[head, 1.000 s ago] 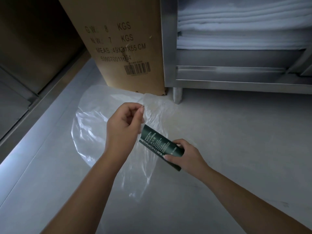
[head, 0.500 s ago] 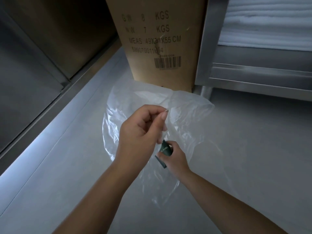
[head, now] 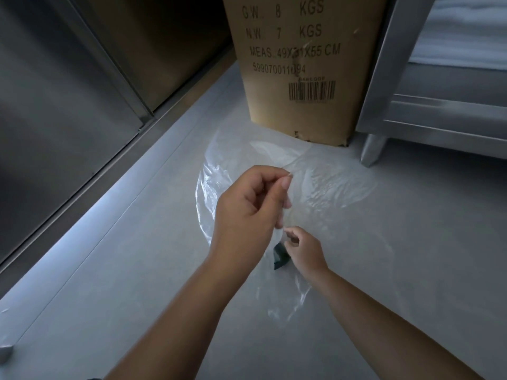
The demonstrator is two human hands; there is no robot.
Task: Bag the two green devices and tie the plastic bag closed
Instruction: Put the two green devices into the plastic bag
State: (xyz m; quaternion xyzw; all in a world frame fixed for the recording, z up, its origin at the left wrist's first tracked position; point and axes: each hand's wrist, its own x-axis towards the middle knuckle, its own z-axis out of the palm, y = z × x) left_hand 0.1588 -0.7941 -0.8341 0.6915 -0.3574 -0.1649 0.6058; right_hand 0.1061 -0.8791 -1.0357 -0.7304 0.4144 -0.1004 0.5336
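A clear plastic bag (head: 329, 185) lies spread on the grey floor in front of a cardboard box. My left hand (head: 247, 212) pinches the bag's upper edge between thumb and fingers and holds it raised. Just below and to the right, my right hand (head: 304, 250) grips a dark green device (head: 280, 256). Only its end shows, under the left hand and against the plastic. Whether it is inside the bag I cannot tell. A second green device is not in view.
A tall cardboard box (head: 301, 67) with printed weights and a barcode stands behind the bag. A steel shelf unit (head: 439, 105) with a leg (head: 371, 152) is at the right. Metal cabinet doors (head: 60, 105) run along the left. Grey floor (head: 123, 270) lies around the bag.
My right hand has carried the green device from beside the bag to under my left hand, so most of it is now hidden. The camera has shifted left.
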